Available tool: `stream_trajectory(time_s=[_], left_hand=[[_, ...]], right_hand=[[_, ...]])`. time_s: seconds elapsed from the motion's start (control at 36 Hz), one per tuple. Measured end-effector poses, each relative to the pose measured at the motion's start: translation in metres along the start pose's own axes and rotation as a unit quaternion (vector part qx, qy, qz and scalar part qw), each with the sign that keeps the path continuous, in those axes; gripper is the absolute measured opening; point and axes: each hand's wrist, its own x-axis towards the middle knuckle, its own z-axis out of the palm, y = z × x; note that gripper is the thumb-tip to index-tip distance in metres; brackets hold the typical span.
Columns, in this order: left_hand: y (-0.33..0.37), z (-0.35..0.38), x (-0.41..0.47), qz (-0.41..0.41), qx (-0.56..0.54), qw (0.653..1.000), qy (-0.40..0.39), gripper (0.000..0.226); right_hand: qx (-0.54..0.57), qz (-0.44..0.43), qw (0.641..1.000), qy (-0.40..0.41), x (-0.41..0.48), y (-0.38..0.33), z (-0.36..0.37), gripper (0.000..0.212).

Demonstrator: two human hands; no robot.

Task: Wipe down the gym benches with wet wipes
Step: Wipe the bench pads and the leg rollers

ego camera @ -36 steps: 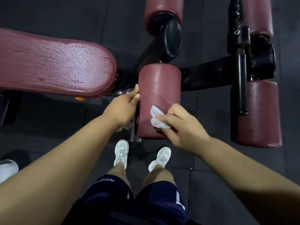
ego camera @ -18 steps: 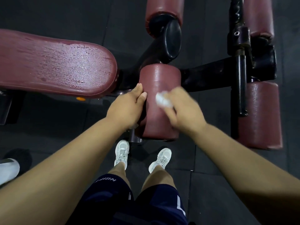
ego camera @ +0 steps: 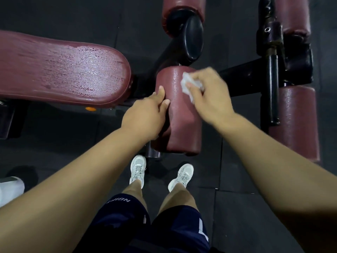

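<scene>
Bench pad (ego camera: pixel 60 70): long maroon cushion at left, surface sheened with streaks that look wet; risk, judged: if left damp it may dry patchy or be slippery for the next user. Far rollers (ego camera: pixel 299 123): maroon pair at right on the black frame (ego camera: pixel 242 77), well apart from both hands; risk: easily skipped, as nothing marks them done or not. Near roller (ego camera: pixel 180 115): upright in view, between the hands, with fine droplets on its upper face; risk: it may turn on its axle under the stroke, so the underside goes unwiped. Left hand (ego camera: pixel 145 115): fingers curled against the roller's left side, steadying it; a weak hold would let it spin. Right hand (ego camera: pixel 209 94): blurred, fingers pinched on the wipe, pressing it to the roller's far end. Wipe (ego camera: pixel 189 84): small white crumpled wad on the roller top; risk: bunched so, it covers little and may dry out or slip free.
</scene>
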Motion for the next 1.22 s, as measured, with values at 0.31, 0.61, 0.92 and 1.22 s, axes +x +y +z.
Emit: stream_trajectory(time_s=[0.31, 0.61, 0.92, 1.22], left_hand=[[-0.026, -0.001, 0.009, -0.058, -0.131, 0.989, -0.037, 0.043], [-0.014, -0.005, 0.0, -0.071, -0.189, 0.976, -0.082, 0.068], [-0.025, -0.012, 0.0, -0.073, -0.224, 0.966, -0.111, 0.06], [0.009, -0.042, -0.027, -0.011, -0.011, 0.998, -0.064, 0.027]], right_hand=[[-0.026, -0.127, 0.991, -0.039, -0.026, 0.007, 0.012, 0.023], [0.064, 0.062, 0.996, 0.001, -0.008, 0.0, 0.009, 0.016], [-0.015, 0.017, 0.998, -0.054, -0.08, -0.011, -0.003, 0.02], [-0.022, 0.219, 0.973, -0.064, -0.024, -0.024, -0.059, 0.021]])
